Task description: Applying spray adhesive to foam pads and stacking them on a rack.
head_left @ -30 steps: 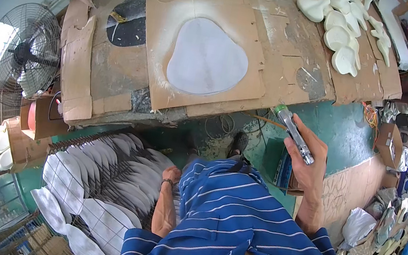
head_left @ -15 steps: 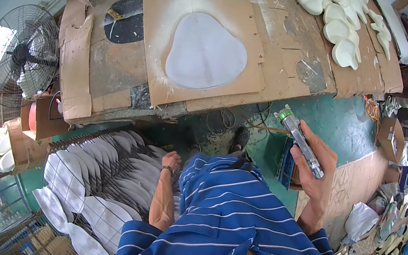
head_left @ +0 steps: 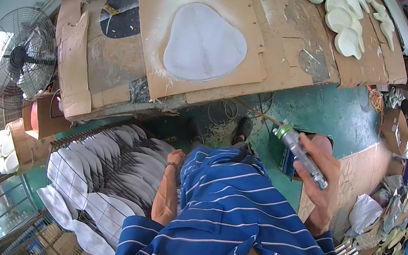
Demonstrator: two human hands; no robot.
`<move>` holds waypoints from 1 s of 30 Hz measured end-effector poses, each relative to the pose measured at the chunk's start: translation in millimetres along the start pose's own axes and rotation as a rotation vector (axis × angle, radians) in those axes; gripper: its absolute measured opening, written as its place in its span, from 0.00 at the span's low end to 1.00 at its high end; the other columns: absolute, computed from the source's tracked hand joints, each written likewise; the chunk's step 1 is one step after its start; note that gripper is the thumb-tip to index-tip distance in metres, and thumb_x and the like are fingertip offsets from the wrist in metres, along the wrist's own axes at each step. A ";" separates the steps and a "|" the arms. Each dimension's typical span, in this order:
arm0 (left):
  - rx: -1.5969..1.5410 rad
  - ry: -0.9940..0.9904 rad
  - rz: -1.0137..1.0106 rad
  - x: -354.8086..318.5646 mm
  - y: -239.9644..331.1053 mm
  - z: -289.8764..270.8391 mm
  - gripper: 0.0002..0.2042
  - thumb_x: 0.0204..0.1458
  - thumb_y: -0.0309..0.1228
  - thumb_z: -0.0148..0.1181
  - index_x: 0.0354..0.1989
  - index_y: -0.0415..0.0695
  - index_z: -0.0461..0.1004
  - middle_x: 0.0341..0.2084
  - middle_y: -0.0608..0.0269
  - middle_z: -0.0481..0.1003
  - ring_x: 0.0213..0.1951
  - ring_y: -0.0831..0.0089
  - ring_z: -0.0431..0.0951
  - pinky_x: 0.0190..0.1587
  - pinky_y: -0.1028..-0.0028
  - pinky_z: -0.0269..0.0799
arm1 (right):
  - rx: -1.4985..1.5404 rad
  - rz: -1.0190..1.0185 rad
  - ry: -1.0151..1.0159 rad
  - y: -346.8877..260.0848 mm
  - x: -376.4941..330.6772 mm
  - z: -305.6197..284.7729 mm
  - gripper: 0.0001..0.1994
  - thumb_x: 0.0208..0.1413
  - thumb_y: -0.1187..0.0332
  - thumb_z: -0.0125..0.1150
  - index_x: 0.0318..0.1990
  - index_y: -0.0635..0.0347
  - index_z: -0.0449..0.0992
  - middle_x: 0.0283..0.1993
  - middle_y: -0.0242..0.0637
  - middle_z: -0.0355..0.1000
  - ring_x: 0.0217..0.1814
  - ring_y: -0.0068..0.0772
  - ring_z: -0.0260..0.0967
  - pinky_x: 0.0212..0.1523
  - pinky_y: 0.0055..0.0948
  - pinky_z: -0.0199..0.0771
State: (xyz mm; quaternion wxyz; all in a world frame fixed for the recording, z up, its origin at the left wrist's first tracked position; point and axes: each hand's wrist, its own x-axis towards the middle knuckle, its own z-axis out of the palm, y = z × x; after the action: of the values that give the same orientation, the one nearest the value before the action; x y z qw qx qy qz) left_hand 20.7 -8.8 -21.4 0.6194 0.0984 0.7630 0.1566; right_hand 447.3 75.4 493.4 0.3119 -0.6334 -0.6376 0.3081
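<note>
My right hand (head_left: 322, 174) is wrapped round a silver spray gun (head_left: 303, 156) with a green collar, held out over the floor to the right of my body. My left hand (head_left: 176, 157), a dark band at its wrist, hangs low with the fingers curled in, and nothing shows in it. Beside it stands a wire rack (head_left: 117, 167) full of white rounded pads (head_left: 69, 171). On the workbench ahead, a large white rounded-triangular pad (head_left: 205, 43) lies flat on a cardboard sheet (head_left: 152, 18), with pale overspray round its edge.
Cream moulded pieces (head_left: 338, 20) lie at the bench's far right. A large fan (head_left: 23, 56) stands at the left. An orange hose (head_left: 262, 115) and cables run below the bench edge. Bags and cartons (head_left: 394, 131) line the right side.
My right hand has moved slightly right and down with the spray gun. My left hand has shifted slightly rightward and its fingers look more curled. The bench sits a little higher in view.
</note>
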 end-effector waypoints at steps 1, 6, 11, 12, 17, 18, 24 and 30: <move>-0.037 -0.011 0.022 0.4 -0.2 1.8 0.16 0.60 0.25 0.57 0.57 0.40 0.76 0.36 0.56 0.82 0.34 0.67 0.84 0.35 0.72 0.81 | 0.002 0.013 -0.090 1.4 -2.9 -2.9 0.31 0.46 0.83 0.69 0.63 0.63 0.75 0.42 0.48 0.79 0.40 0.40 0.79 0.42 0.29 0.75; -0.117 -0.039 0.027 5.5 9.1 3.3 0.17 0.60 0.25 0.58 0.57 0.39 0.75 0.36 0.53 0.82 0.35 0.62 0.84 0.40 0.67 0.83 | -0.035 -0.023 0.036 -1.0 -5.8 2.8 0.31 0.45 0.84 0.68 0.62 0.64 0.75 0.41 0.48 0.79 0.39 0.41 0.79 0.41 0.29 0.75; -0.028 -0.045 0.122 0.9 51.2 4.3 0.16 0.60 0.25 0.58 0.57 0.40 0.76 0.36 0.56 0.82 0.32 0.66 0.83 0.33 0.70 0.81 | -0.020 0.053 -0.033 -1.2 -13.5 -4.2 0.30 0.46 0.83 0.69 0.62 0.65 0.76 0.42 0.48 0.80 0.40 0.40 0.80 0.43 0.28 0.76; -0.015 -0.050 0.193 0.2 60.8 6.9 0.16 0.60 0.25 0.58 0.56 0.40 0.76 0.37 0.57 0.82 0.31 0.68 0.82 0.31 0.72 0.80 | -0.020 0.056 -0.034 1.2 -16.3 -4.6 0.30 0.46 0.83 0.69 0.62 0.65 0.76 0.42 0.48 0.80 0.40 0.40 0.80 0.43 0.28 0.76; -0.118 0.029 0.476 8.7 111.6 26.1 0.15 0.59 0.25 0.59 0.55 0.40 0.76 0.36 0.60 0.81 0.31 0.73 0.81 0.28 0.74 0.78 | -0.031 0.110 0.096 12.5 -22.0 1.0 0.28 0.48 0.82 0.69 0.61 0.65 0.77 0.45 0.49 0.81 0.43 0.39 0.81 0.46 0.30 0.77; -0.149 0.056 0.572 14.2 122.9 30.8 0.15 0.59 0.24 0.60 0.55 0.40 0.76 0.35 0.60 0.81 0.31 0.74 0.81 0.28 0.74 0.77 | -0.025 0.108 0.002 14.1 -22.2 1.2 0.27 0.50 0.81 0.69 0.61 0.65 0.77 0.45 0.48 0.81 0.43 0.38 0.80 0.46 0.30 0.77; -0.090 0.300 0.920 44.4 207.9 54.6 0.12 0.60 0.28 0.61 0.51 0.42 0.79 0.33 0.61 0.82 0.31 0.77 0.79 0.31 0.73 0.76 | 0.174 0.231 0.105 5.5 -20.8 27.1 0.29 0.47 0.81 0.70 0.61 0.63 0.77 0.43 0.47 0.80 0.40 0.39 0.79 0.44 0.28 0.75; 0.265 0.700 0.900 25.7 298.5 95.5 0.15 0.54 0.37 0.65 0.47 0.43 0.81 0.33 0.55 0.83 0.39 0.59 0.82 0.45 0.60 0.76 | 0.109 0.260 0.054 11.6 -31.6 13.8 0.25 0.51 0.79 0.70 0.60 0.66 0.78 0.44 0.45 0.81 0.42 0.32 0.79 0.45 0.27 0.75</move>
State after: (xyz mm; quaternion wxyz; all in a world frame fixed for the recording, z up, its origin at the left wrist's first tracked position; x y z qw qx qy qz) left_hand 95.3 289.3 45.4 0.1855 0.4318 0.8184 0.3308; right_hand 443.7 43.9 475.5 0.3201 -0.7010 -0.5238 0.3629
